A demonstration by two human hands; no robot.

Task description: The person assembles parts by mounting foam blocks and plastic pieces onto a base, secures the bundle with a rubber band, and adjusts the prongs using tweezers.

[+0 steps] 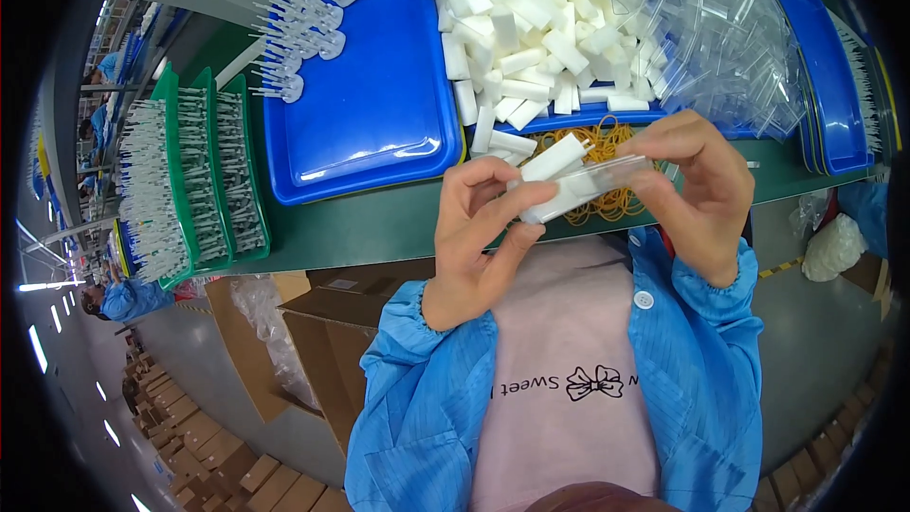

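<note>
Just past the table's near edge, both hands hold a clear plastic sleeve [590,187] tilted up to the right, with what looks like a white block in its lower left part. My left hand [482,242] is closed on the left end, thumb below and fingers above. At the other end, my right hand [700,185] pinches the clear plastic between thumb and fingertips. A white foam-like block [555,157] shows right behind the sleeve; whether my left fingers touch it, I cannot tell. Tan rubber bands [621,206] lie under and behind the sleeve.
A heap of white blocks [545,24] and clear plastic sleeves [725,38] fills the far middle and right. On the left, a blue tray [365,123] carries rows of clear stemmed pieces [308,28]. Green racks [194,171] stand beside it. An open carton [318,346] sits below the table.
</note>
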